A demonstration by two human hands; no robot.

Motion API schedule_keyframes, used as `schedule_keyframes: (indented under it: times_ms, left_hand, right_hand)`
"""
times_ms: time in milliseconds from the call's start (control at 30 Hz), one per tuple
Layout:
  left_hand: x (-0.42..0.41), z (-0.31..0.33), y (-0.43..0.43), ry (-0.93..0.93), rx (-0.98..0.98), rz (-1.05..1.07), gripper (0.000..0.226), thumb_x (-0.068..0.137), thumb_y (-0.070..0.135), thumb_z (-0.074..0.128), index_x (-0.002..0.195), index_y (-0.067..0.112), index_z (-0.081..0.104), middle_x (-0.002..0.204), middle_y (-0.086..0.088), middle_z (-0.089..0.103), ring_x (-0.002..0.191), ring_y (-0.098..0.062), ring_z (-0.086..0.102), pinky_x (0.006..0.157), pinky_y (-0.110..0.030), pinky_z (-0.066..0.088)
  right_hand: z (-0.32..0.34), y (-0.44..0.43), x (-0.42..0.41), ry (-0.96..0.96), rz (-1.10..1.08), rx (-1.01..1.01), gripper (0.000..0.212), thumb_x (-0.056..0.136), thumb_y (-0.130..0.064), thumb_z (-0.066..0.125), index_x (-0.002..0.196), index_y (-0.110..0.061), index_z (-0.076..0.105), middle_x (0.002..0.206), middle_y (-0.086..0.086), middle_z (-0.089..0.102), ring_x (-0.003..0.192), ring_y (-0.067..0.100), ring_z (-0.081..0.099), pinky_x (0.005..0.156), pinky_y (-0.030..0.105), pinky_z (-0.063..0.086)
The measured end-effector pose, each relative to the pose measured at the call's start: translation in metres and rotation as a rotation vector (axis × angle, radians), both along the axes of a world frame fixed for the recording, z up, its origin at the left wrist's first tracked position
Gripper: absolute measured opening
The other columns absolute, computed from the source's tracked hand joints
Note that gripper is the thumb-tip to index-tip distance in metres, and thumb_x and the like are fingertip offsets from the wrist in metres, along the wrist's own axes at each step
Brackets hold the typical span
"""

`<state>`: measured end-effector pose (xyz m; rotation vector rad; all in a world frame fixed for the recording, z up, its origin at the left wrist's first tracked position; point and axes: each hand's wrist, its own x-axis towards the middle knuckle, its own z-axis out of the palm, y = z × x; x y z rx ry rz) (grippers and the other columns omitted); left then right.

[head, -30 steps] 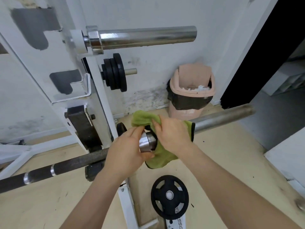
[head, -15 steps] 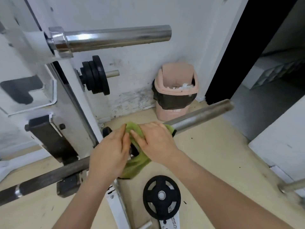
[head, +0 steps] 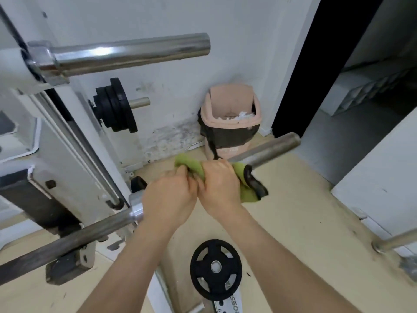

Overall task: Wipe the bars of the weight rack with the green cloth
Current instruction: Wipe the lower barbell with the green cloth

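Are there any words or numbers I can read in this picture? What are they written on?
"ROSS" on the white plate under the black weight disc, cut off at the frame edge, so probably part of a longer word.
Faint marks on the pink bin, below its black bag: too blurred to read.
Nothing else readable.

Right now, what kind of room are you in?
Probably a small home gym or workout room. There is a white weight rack holding a long steel barbell, black weight plates stored on a peg, and another plate on the floor. A pink trash bin stands by the wall.
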<state>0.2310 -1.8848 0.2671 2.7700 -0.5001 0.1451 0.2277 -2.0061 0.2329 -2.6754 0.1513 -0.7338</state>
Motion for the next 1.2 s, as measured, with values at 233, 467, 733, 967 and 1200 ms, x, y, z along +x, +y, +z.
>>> schedule_keyframes:
  times_ms: [233,467,733,967,1200]
  left_hand:
    - [-0.029,-0.016,0.01,-0.124,0.232,-0.072,0.049,0.085,0.035,0.041,0.121,0.013,0.065,0.121,-0.004,0.068,0.111,-0.022,0.064,0.083,-0.038,0.055]
    - [-0.011,0.009,-0.014,-0.087,-0.012,-0.026,0.018,0.092,0.026,0.048,0.098,0.027,0.064,0.09,0.011,0.066,0.083,-0.02,0.062,0.059,-0.029,0.045]
    - [-0.01,-0.036,-0.024,-0.153,0.249,-0.036,0.045,0.092,0.038,0.035,0.119,0.011,0.06,0.105,-0.007,0.068,0.09,-0.028,0.063,0.077,-0.04,0.048]
    - [-0.02,0.002,-0.024,-0.149,0.093,-0.022,0.03,0.094,0.033,0.042,0.117,0.027,0.059,0.089,0.006,0.066,0.079,-0.018,0.062,0.053,-0.028,0.043]
    - [0.011,-0.03,-0.034,-0.099,0.25,0.009,0.044,0.098,0.047,0.024,0.092,0.019,0.058,0.071,-0.002,0.061,0.063,-0.026,0.059,0.057,-0.031,0.046]
  right_hand:
    - [-0.009,-0.105,0.014,-0.059,-0.025,0.003,0.033,0.088,-0.03,0.046,0.093,-0.007,0.069,0.098,0.014,0.071,0.093,0.032,0.065,0.089,0.039,0.043]
    - [0.008,-0.16,0.025,0.063,-0.519,0.217,0.03,0.09,-0.027,0.045,0.09,-0.004,0.064,0.103,0.018,0.064,0.106,0.038,0.055,0.095,0.049,0.041]
    - [-0.001,-0.066,0.01,0.081,0.042,-0.017,0.045,0.09,-0.04,0.034,0.095,-0.014,0.07,0.099,0.007,0.071,0.104,0.024,0.062,0.105,0.04,0.025]
    - [0.003,-0.208,0.039,0.172,-0.471,0.174,0.051,0.099,-0.042,0.031,0.1,-0.009,0.069,0.111,0.017,0.064,0.116,0.035,0.053,0.098,0.046,0.038]
    - [-0.001,-0.1,0.008,0.206,-0.174,0.028,0.032,0.096,-0.035,0.047,0.119,-0.017,0.062,0.137,0.006,0.053,0.141,0.019,0.03,0.117,0.046,0.013]
